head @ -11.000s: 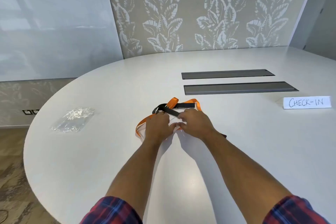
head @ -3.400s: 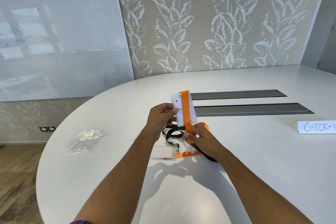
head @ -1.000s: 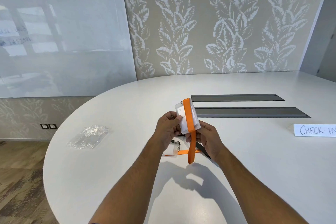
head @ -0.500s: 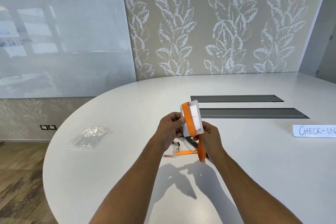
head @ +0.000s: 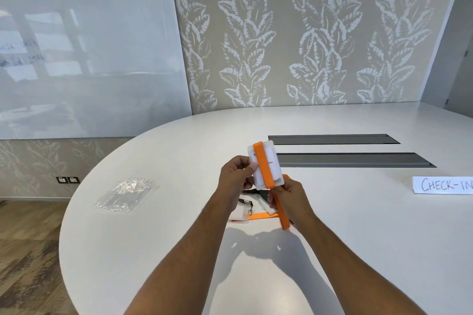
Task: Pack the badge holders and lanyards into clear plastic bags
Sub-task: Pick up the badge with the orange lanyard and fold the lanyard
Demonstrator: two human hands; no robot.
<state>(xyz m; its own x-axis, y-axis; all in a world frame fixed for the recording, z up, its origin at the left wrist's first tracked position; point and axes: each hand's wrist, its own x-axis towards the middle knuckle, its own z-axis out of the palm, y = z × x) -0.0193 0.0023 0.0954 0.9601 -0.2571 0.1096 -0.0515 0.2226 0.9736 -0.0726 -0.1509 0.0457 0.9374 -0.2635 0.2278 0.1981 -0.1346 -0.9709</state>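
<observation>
My left hand pinches one upright holder; right hand grips orange lanyard running lengthwise; second holder below hands.

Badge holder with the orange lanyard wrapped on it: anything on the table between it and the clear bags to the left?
Nothing visible. The badge holder is held above the table by the left hand and right hand. The tabletop toward the clear plastic bags is bare; the leftover lanyards lie beneath the hands, off that path.

CHECK-IN sign cropped, badge print unreadable
</observation>
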